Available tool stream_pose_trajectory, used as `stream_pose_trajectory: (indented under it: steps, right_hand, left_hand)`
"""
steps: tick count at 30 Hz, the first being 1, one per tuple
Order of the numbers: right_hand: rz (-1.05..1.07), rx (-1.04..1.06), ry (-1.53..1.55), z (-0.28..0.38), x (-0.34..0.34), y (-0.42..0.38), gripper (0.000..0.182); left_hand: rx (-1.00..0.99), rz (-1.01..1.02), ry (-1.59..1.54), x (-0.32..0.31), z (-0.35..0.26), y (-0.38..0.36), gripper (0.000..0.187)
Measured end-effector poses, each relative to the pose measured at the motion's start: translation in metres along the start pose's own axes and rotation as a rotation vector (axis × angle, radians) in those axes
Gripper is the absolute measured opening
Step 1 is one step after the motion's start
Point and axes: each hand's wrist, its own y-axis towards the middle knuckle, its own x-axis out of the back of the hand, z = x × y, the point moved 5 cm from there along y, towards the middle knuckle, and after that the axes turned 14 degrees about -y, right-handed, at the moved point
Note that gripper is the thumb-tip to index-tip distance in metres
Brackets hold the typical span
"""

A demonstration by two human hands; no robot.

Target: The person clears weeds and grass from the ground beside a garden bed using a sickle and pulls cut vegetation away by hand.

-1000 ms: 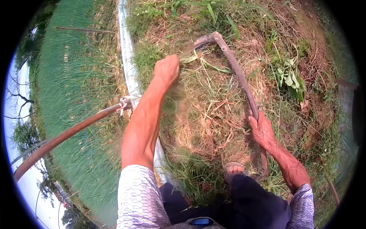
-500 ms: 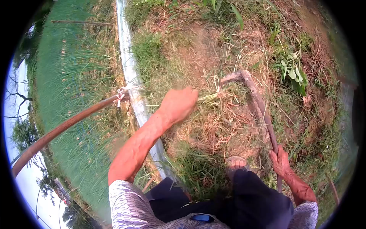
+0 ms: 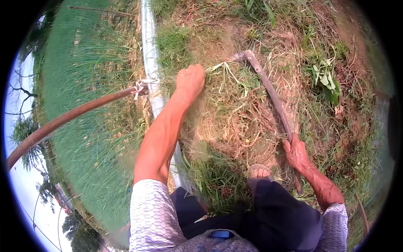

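1. The left hand [image 3: 191, 82], in the upper middle of the frame, is closed in a fist, clamped on a pale green, long-bladed grass plant [image 3: 226, 69] that stretches right from the knuckles.
2. The right hand [image 3: 297, 153], right of centre and lower, has its fingers wrapped round a brown wooden hooked tool [image 3: 271, 90] with a long curved handle.
3. The tool slants from lower right to upper centre, its short bent head pointing left, close beside the grass plant; whether they touch cannot be told.
4. Dry straw and green weeds cover the reddish soil around both hands.
5. A long silvery plastic strip [image 3: 150, 46] runs down left of the left hand; a brown curved pole [image 3: 75, 112], tied with a pale pinkish-white strip [image 3: 139, 89], reaches it from the left edge.
6. A broken green leafy plant [image 3: 326, 80] lies at upper right.
7. A sandalled foot [image 3: 260, 172] stands at lower centre.
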Motion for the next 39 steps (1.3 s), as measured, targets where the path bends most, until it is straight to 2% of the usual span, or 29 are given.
stream_pose_trajectory:
  steps: [2,6,8,10,12,13,15,17,18,20,22,24,26,27,28,29,31,34,37,39]
  right_hand:
    - [-0.044,0.078,0.014,0.027,0.032,-0.005,0.029]
    - [-0.172,0.152,0.097,0.064,0.032,0.037,0.024]
    - [-0.182,0.135,-0.022,0.081,0.030,0.040,0.026]
    - [-0.068,0.126,-0.148,0.036,-0.002,0.013,0.025]
    - [0.019,-0.034,-0.160,-0.010,-0.006,-0.033,0.023]
    - [0.068,-0.042,-0.154,-0.029,-0.010,-0.054,0.023]
    - [0.123,-0.045,-0.146,-0.063,-0.010,-0.086,0.023]
    - [0.187,0.125,-0.219,-0.074,-0.005,-0.102,0.024]
    - [0.188,0.129,-0.219,-0.065,0.003,-0.100,0.024]
    - [0.057,0.062,-0.098,-0.030,0.026,-0.079,0.026]
    - [-0.037,0.094,0.056,0.012,0.037,-0.045,0.027]
    - [-0.128,0.120,0.034,0.040,0.029,-0.003,0.028]
    - [-0.132,0.163,-0.034,0.052,0.004,0.004,0.027]
    - [-0.142,0.201,-0.102,0.058,-0.001,0.007,0.027]
    - [-0.046,0.169,-0.125,0.048,-0.007,-0.005,0.026]
    - [0.057,0.134,-0.151,0.028,-0.016,-0.030,0.025]
    - [0.181,0.037,-0.183,-0.035,-0.022,-0.066,0.023]
    - [0.248,0.063,-0.089,-0.065,-0.007,-0.101,0.022]
    - [0.145,0.062,-0.107,-0.021,0.013,-0.085,0.022]
    - [0.082,0.061,-0.052,0.021,0.018,-0.049,0.021]
  left_hand:
    - [-0.023,-0.010,0.003,-0.004,0.002,0.002,0.011]
    - [0.015,-0.009,0.009,0.001,0.005,-0.001,0.012]
    - [0.028,0.019,0.016,0.003,0.004,-0.002,0.013]
    - [0.055,0.056,-0.071,0.009,0.004,-0.009,0.015]
    - [-0.046,0.078,-0.163,0.029,-0.031,-0.036,0.010]
    - [-0.125,0.095,-0.301,0.021,-0.042,-0.058,0.011]
    - [-0.004,0.653,-0.339,0.006,-0.082,-0.112,0.018]
    - [-0.138,0.759,-0.290,-0.004,-0.098,-0.145,0.022]
    - [-0.076,0.683,-0.314,-0.001,-0.096,-0.147,0.023]
    - [0.104,0.521,-0.315,0.004,-0.082,-0.139,0.024]
    - [0.108,0.182,-0.236,0.011,-0.055,-0.120,0.027]
    - [0.051,0.008,-0.108,0.018,-0.040,-0.098,0.030]
    - [0.124,-0.022,-0.116,0.014,-0.029,-0.089,0.033]
    - [0.219,0.048,-0.109,0.013,-0.024,-0.084,0.030]
    - [0.313,0.121,-0.095,0.013,-0.019,-0.081,0.027]
    - [0.321,0.126,-0.098,0.009,-0.013,-0.082,0.027]
    - [0.126,0.103,-0.157,-0.002,-0.004,-0.086,0.013]
    - [0.072,0.036,-0.164,0.003,-0.007,-0.085,0.012]
    - [0.084,0.148,-0.139,0.005,-0.001,-0.080,0.012]
    - [0.045,0.141,-0.103,0.009,0.001,-0.083,0.011]
